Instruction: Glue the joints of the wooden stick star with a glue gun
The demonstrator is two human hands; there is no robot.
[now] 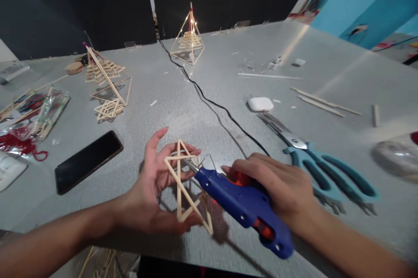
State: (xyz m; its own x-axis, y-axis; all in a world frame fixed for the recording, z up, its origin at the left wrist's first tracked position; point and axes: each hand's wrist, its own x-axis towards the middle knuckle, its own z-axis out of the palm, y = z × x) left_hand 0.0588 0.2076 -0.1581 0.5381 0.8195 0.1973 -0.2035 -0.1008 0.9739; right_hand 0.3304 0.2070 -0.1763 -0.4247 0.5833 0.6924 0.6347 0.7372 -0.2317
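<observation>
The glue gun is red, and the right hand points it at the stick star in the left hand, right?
Not quite. The head view shows the glue gun is blue, with only small orange parts. The right hand does point it at the stick star in the left hand.

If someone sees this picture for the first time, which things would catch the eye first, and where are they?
First the blue glue gun in the right hand, low in the middle, its tip against the wooden stick star that the left hand holds. Next the teal scissors lying to the right on the grey table. Far back in the middle stands a lit stick pyramid.
</observation>
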